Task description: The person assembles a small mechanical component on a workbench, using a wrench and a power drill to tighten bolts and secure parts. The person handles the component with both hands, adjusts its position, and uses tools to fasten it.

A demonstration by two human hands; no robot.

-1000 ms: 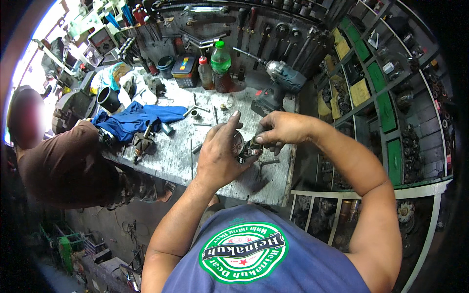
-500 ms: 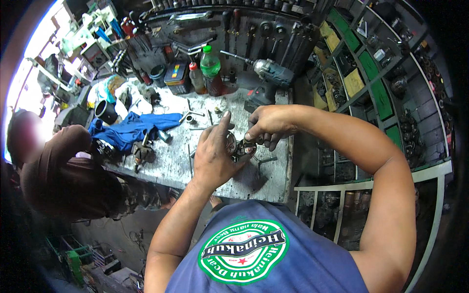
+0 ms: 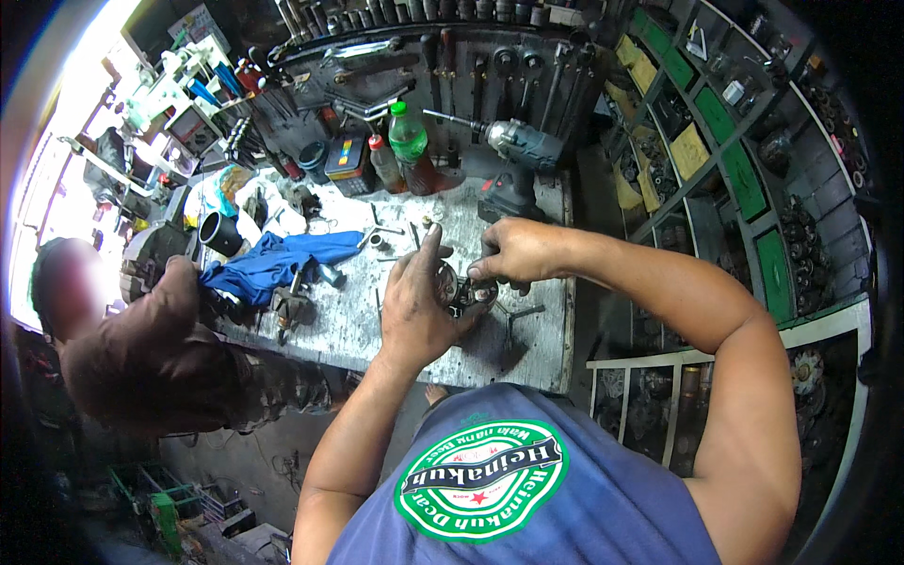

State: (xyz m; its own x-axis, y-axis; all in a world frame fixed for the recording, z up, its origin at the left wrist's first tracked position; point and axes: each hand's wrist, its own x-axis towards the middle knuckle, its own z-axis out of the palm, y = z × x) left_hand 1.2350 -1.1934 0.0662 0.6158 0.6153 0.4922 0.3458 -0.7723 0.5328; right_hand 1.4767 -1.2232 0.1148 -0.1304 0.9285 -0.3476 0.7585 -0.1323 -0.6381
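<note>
My left hand [image 3: 416, 306] is wrapped around a round, dark metal machine part [image 3: 482, 294], holding it just above the bench, with the thumb below and the fingers along its left side. The part's face has a lighter, reddish-brown centre; its exact kind is not clear. From the right, my right hand [image 3: 520, 254] closes thumb and curled fingers on the part's upper edge. Whether a small piece sits between those fingertips is hidden. A T-handled wrench [image 3: 513, 318] lies on the bench just right of the part.
The worn bench [image 3: 377, 334] also carries a cordless impact wrench [image 3: 525, 146], a green-capped bottle [image 3: 409, 141], a red-capped bottle [image 3: 384, 162], a blue cloth [image 3: 282, 264] and a three-armed tool [image 3: 379, 226]. Another person [image 3: 155, 363] works at the left. Shelving [image 3: 744, 188] with parts stands right.
The view has shifted slightly, so the bench sits a little further right and lower. My right fingers have shifted slightly over the part's top edge. The other person's arm has reached further toward the bench.
</note>
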